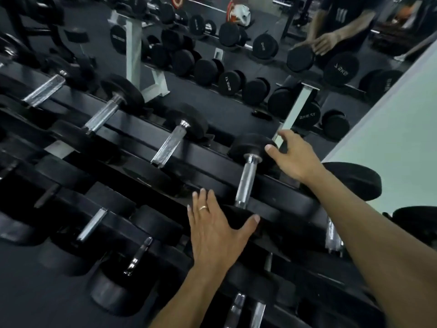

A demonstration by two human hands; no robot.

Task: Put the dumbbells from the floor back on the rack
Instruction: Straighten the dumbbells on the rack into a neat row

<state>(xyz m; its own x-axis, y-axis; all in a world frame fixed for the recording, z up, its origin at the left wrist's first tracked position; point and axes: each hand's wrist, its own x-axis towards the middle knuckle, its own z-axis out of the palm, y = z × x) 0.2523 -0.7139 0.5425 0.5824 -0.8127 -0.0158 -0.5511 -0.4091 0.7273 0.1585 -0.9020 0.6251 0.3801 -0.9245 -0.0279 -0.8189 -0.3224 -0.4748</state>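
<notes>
Nearest the camera, chrome handles of the lowest tier poke up just below the left wrist, and the dark rubber floor fills the corner well to the left of the left hand. That hand lies flat, ring showing, fingers spread apart and gripping nothing, palm over the near black head of a dumbbell seated on the rack. The dumbbell's knurled chrome handle runs up between the two hands to its far head, and there the right hand is open too, thumb beside that far head and the other fingers reaching past it, clamped on nothing. So the dumbbell is on the rack's upper rail, both hands loose at its ends. Left of the fingers, more dumbbells sit in a slanting row along the black rails, chrome handles catching the light. Right of the right forearm, another black head rests at the rack's end. Beyond the fingers stands a mirror, showing mirrored weights with reversed markings, a white rack upright, and the person's reflection bent toward a dumbbell. Far right, a pale green wall.
</notes>
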